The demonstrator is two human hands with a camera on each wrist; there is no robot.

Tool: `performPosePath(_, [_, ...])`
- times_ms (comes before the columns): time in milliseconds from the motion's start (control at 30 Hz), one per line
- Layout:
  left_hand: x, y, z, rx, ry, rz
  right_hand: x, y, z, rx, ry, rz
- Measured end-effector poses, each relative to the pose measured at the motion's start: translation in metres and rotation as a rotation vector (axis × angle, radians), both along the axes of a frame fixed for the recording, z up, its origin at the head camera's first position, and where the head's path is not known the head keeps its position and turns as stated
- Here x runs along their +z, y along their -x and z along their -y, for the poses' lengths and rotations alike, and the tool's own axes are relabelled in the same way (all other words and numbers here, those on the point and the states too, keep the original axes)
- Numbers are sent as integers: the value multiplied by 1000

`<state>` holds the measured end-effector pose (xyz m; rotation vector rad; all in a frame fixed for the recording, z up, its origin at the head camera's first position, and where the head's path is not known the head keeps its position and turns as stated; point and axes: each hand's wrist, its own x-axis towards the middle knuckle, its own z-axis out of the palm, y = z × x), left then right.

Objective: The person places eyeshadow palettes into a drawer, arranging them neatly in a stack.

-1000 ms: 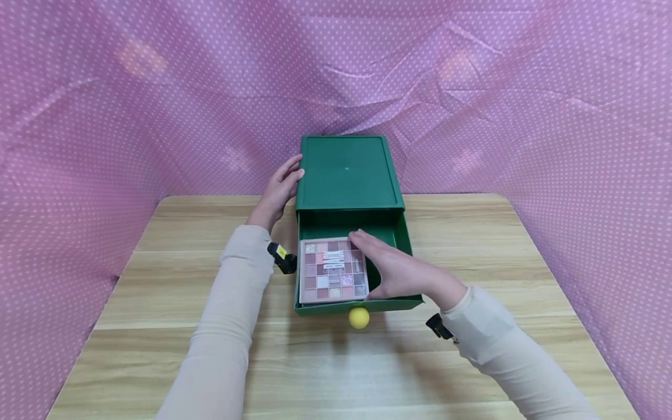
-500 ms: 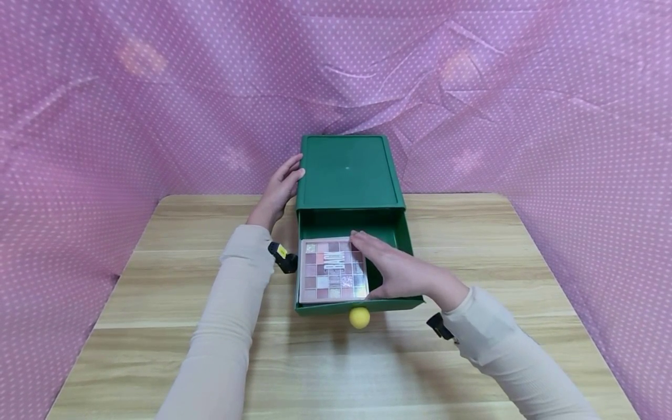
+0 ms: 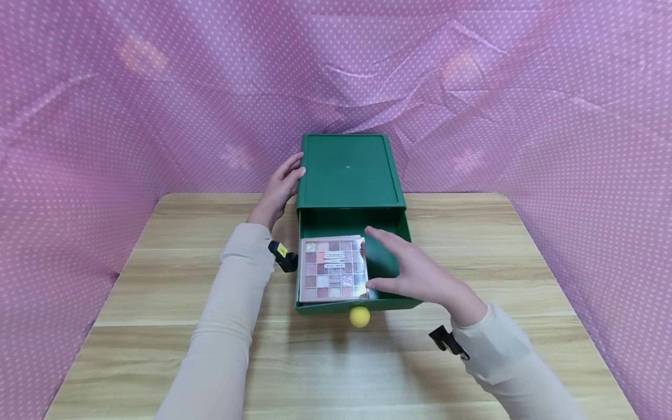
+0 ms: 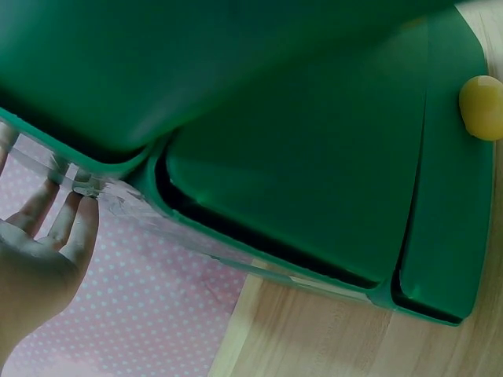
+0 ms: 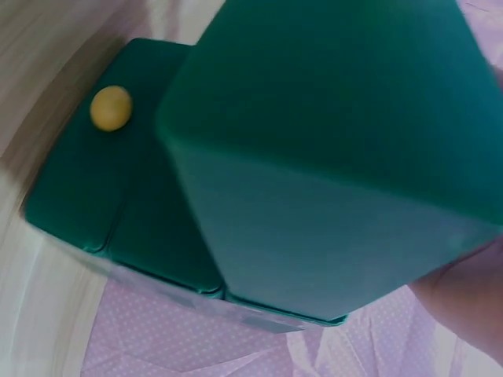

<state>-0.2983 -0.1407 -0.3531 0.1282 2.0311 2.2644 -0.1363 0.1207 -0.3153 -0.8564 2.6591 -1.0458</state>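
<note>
A green drawer box [image 3: 349, 175] stands on the table with its drawer [image 3: 385, 304] pulled out toward me. In the drawer's left part lies an eyeshadow palette [image 3: 333, 274] with a grid of pink and mauve squares. Another pale edge peeks out beneath its back right corner. My left hand [image 3: 278, 189] touches the box's left side; the left wrist view shows that hand [image 4: 39, 259] with fingertips at a clear side wall. Just right of the palette, over the drawer, my right hand [image 3: 420, 271] is spread and holds nothing. In the right wrist view it [image 5: 471, 302] is mostly hidden by green plastic.
A round yellow knob [image 3: 359, 317] sticks out from the drawer front. The wooden table [image 3: 210, 361] is backed and flanked by pink dotted cloth [image 3: 336, 70], which comes close behind the box.
My right hand has let go of the palette and drawn back a little to the right, its fingers spreading. The palette lies in the same place, and the left hand stays put.
</note>
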Motion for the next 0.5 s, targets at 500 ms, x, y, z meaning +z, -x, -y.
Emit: performPosePath(500, [-3, 0, -2, 20, -1, -8, 3, -45, 0, 146, 378, -130])
